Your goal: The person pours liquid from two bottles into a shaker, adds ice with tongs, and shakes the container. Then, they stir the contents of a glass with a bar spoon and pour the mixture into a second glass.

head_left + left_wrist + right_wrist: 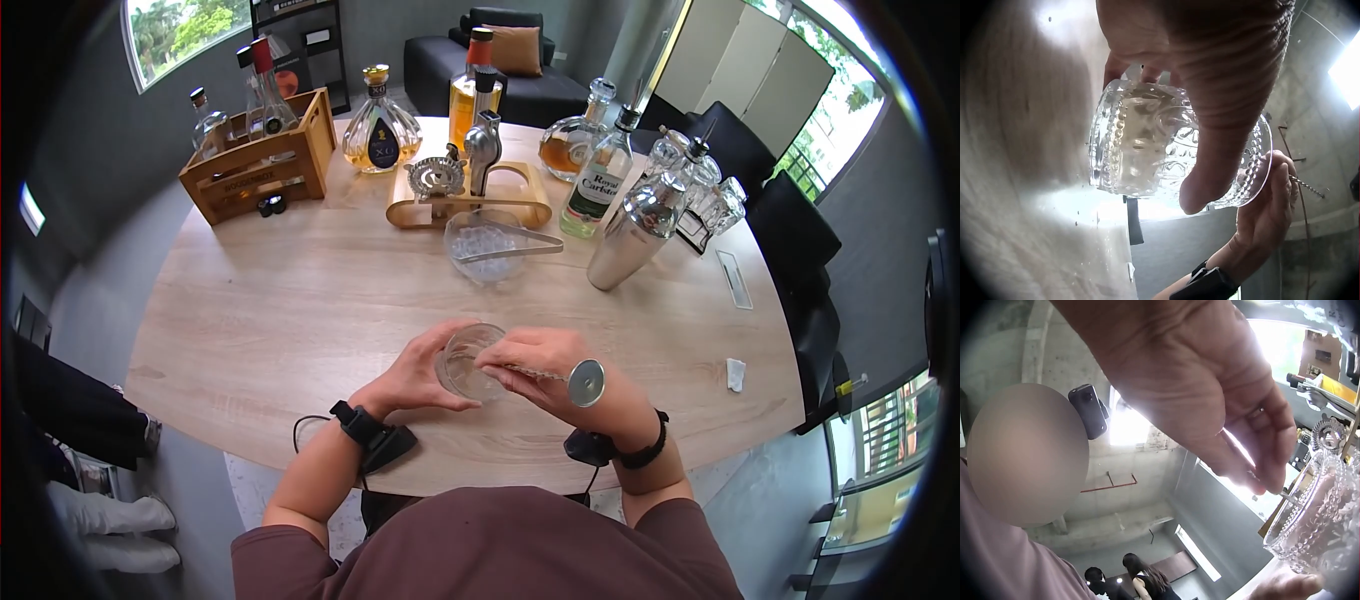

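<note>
A pale wooden table point(270, 300) fills the middle, with a clear ice bowl point(488, 278) near its centre. Well to the left of the bowl, beyond it, stands a wooden crate point(255, 187) with 3 bottle necks showing. Just behind the bowl sits a wooden stand point(538, 212) holding bar tools. To the bowl's right are a silver shaker point(632, 238) and, farther back, a green-labelled bottle point(590, 197); an XO bottle point(382, 135) stands behind it to the left.

On the near side of the bowl, both hands work at 1 glass. The left hand point(420, 374) has its fingers and thumb wrapped around the sides of the beaded glass point(464, 366), rim up; whether its base touches the table I cannot tell. The right hand point(540, 358) pinches the twisted shaft of a bar spoon point(586, 383) over the glass's mouth, the flat disc end jutting out to the right. Metal tongs point(522, 249) lie across the bowl, above the ice.
</note>
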`<state>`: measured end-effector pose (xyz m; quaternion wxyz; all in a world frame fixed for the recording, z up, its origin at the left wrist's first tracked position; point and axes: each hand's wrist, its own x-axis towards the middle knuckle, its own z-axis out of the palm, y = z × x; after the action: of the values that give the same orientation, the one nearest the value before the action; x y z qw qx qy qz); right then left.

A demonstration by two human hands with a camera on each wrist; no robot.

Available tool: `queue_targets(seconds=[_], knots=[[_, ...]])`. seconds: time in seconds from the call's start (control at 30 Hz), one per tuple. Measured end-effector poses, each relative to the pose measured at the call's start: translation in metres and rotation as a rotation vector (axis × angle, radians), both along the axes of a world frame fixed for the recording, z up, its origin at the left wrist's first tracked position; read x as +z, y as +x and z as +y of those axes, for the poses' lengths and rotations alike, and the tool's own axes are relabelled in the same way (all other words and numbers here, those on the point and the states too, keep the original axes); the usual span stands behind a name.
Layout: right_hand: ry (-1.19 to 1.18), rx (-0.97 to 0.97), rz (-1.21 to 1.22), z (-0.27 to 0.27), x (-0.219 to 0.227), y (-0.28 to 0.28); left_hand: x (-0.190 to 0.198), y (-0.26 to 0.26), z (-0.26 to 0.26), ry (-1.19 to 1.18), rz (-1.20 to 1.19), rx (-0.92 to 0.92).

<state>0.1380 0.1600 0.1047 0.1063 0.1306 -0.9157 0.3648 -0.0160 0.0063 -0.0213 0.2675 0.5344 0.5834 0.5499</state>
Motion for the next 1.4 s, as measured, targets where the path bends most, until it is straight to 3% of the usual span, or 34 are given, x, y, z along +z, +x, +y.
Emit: queue_targets(seconds=[0.1,0.23,0.3,0.33,0.4,0.6,0.7,0.8,0.93,1.0,1.1,1.23,1.3,1.4], knots=[[0.074,-0.041,0.086,0.002,-0.004,-0.001,0.002,-0.001,0.0,0.01,0.058,0.012],[0.188,-0.079,0.021,-0.001,0.004,0.011,0.002,-0.003,-0.001,-0.004,0.053,0.04],[0.196,0.038,-0.053,-0.002,0.004,0.015,0.005,-0.002,-0.001,-0.011,0.062,0.041],[0.195,0.036,-0.053,-0.004,0.004,0.014,0.005,-0.002,-0.001,-0.012,0.063,0.038],[-0.022,0.021,0.067,-0.008,0.002,0.01,0.004,-0.001,-0.001,-0.003,0.036,0.039],[0.145,-0.097,0.037,0.0,-0.001,0.003,0.004,-0.003,-0.002,0.009,0.131,0.074],[0.175,0.041,-0.034,0.002,0.002,0.015,0.0,-0.004,-0.001,0.021,0.087,0.032],[0.05,0.039,0.025,-0.004,0.006,0.012,0.004,-0.002,0.0,0.021,0.052,0.027],[0.067,-0.082,0.139,0.0,-0.001,0.004,0.001,-0.003,0.0,0.026,0.086,0.032],[0.215,-0.052,0.003,0.004,0.002,0.008,0.001,-0.004,-0.002,0.002,0.09,0.069],[0.164,0.046,-0.081,-0.002,0.006,0.016,-0.003,-0.003,0.0,0.017,0.055,0.044],[0.02,-0.018,0.085,0.0,-0.001,0.006,0.002,-0.002,0.0,-0.011,0.042,0.01],[0.096,-0.115,0.08,0.003,-0.004,0.003,0.002,-0.003,-0.002,-0.008,0.104,0.037],[0.218,-0.03,-0.058,0.001,0.009,0.012,-0.002,-0.003,-0.001,0.017,0.065,0.045]])
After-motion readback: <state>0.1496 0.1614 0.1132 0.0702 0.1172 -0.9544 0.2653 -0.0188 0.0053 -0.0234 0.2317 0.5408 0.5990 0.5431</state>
